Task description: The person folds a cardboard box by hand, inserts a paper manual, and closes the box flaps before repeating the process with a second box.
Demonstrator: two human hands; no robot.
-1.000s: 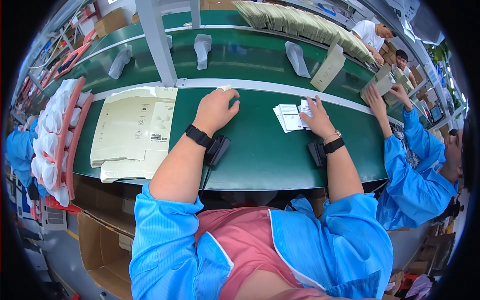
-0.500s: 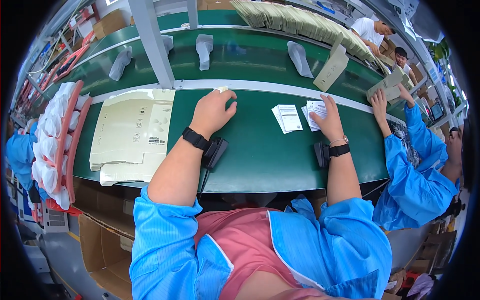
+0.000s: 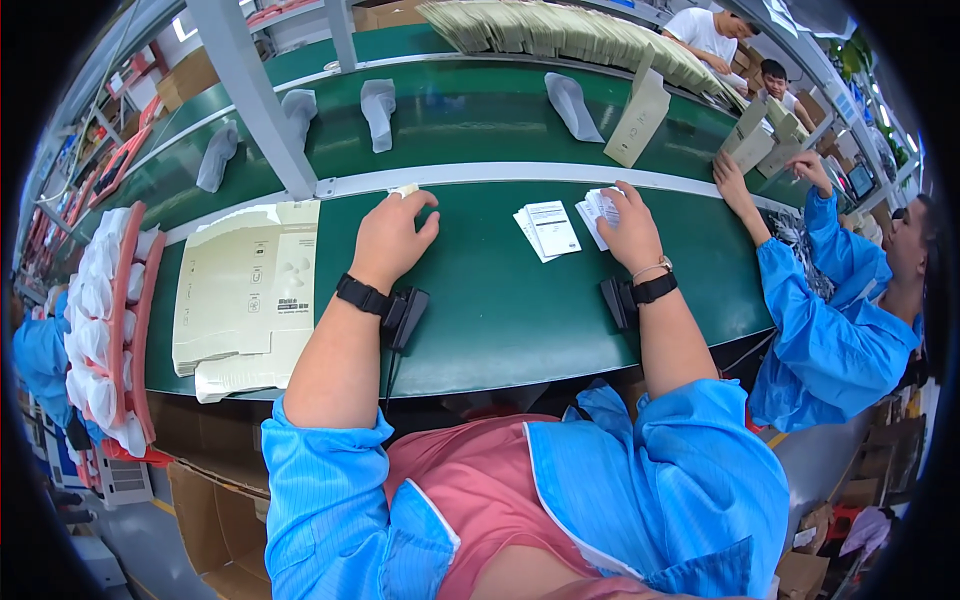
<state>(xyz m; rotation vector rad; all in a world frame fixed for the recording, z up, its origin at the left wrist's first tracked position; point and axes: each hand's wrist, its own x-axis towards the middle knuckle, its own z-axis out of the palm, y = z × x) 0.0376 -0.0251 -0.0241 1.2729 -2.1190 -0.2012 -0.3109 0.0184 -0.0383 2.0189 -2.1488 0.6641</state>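
My left hand [image 3: 394, 238] rests at the far edge of the green bench, with its thumb apart from loosely bent fingers. A small whitish bit [image 3: 405, 190] shows at its fingertips; whether it is a finger cover or a loose piece is unclear. My right hand [image 3: 630, 232] lies with fingers apart over a small pile of white printed leaflets [image 3: 590, 212], touching and partly hiding it. Left of that pile, a second set of leaflets [image 3: 550, 228] lies slightly fanned. A stack of flat cream cartons [image 3: 225, 290] lies on the bench left of my left hand.
Behind a metal rail [image 3: 500, 173], wrapped items [image 3: 378, 115] and an upright cream box [image 3: 640, 118] stand on a green belt. A grey post [image 3: 255, 95] rises at left, beside pink trays [image 3: 125, 310] of white-wrapped items. A co-worker [image 3: 830, 310] handles boxes at right.
The whole view has shifted, so the bench things sit further left. Both my hands keep nearly the same places on the bench. The co-worker's right-side hand has moved off the boxes.
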